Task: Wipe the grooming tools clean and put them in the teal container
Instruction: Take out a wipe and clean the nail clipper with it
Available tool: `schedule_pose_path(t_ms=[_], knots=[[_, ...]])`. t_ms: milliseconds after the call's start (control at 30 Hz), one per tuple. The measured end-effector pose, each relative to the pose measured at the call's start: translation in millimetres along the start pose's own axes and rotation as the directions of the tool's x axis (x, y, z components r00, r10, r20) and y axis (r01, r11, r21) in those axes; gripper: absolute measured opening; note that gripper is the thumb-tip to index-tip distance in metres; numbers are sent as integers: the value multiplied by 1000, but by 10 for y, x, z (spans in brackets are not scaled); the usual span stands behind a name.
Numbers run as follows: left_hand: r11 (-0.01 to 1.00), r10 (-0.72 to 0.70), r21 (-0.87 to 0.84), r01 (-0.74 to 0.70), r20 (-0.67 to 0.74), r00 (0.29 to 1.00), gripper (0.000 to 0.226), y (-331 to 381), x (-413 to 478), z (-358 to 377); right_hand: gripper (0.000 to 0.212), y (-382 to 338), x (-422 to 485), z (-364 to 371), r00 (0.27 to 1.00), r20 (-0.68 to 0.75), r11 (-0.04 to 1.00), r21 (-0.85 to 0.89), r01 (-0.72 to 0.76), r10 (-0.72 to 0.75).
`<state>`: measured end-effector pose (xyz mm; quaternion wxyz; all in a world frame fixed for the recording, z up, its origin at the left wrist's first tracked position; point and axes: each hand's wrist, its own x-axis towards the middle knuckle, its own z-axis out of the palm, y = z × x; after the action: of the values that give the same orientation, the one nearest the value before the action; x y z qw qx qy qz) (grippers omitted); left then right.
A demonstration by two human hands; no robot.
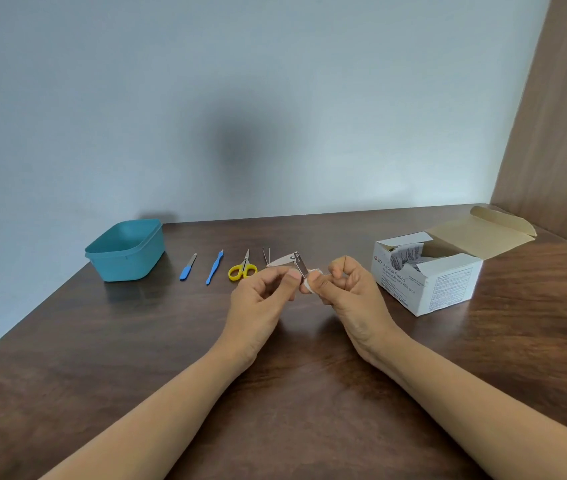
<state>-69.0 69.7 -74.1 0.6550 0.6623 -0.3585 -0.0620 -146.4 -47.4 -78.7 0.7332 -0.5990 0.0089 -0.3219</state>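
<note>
Four tools (218, 267) lie untouched on the worktop (136, 341) beside the seemingly empty teal container (126, 252); left hand (261, 299) pinches the nail clipper (292, 260) while right hand (347, 289) rubs it with a white swab (308, 285).

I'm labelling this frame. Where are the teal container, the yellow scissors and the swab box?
teal container (126, 263): head view, on its front wall.
yellow scissors (241, 270): head view, on the yellow handle loops.
swab box (431, 289): head view, on its printed front side.

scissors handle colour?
Yellow. The scissors lie on the table, blades silver; the head view shows them clearly.
</note>
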Motion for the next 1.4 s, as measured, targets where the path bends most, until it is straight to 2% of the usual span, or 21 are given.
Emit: schedule_pose_path(t_ms=[167,267,367,533,633,733,833,933,1033,1133,1267,1400], knots=[[999,10,-52,-11,-21,1000,17,49,-19,6,33,66,0,10,999,32,985,-167,48,-44],[999,-10,-31,9,-35,999,16,38,-20,-4,33,98,0,7,999,23,983,-180,46,-43],[999,-20,39,23,-82,996,14,-10,-2,-19,34,92,-12,16,999,26,988,-147,40,-37],[976,78,209,-58,-88,993,15,-7,-24,-21,39,68,-21,-4,997,-34,986,-154,58,-64],[966,108,245,-83,-89,990,16,4,-34,-19,40,57,-22,5,999,-12,982,-182,40,-43],[975,92,215,-61,-138,986,16,-32,-14,-19,41,92,-14,-4,1000,5,968,-252,14,-13],[993,15,115,6,-182,983,18,-44,5,-13,39,102,-29,9,1000,-2,949,-314,-5,5],[999,-49,5,50,-171,984,18,-24,3,-4,27,67,-5,-10,998,-68,976,-218,-8,-7],[992,-100,-90,89,-138,985,17,-8,-7,1,14,25,20,-35,985,-156,995,-51,-82,73],[985,-122,-135,110,-89,988,16,-11,-7,2,12,-6,33,-43,970,-189,988,60,-142,151],[981,-131,-152,122,-52,990,15,-32,-2,7,19,-16,31,-11,977,-145,987,58,-148,155],[986,-124,-120,118,-39,992,14,-39,-1,10,12,-11,23,1,981,-126,989,8,-145,145]])
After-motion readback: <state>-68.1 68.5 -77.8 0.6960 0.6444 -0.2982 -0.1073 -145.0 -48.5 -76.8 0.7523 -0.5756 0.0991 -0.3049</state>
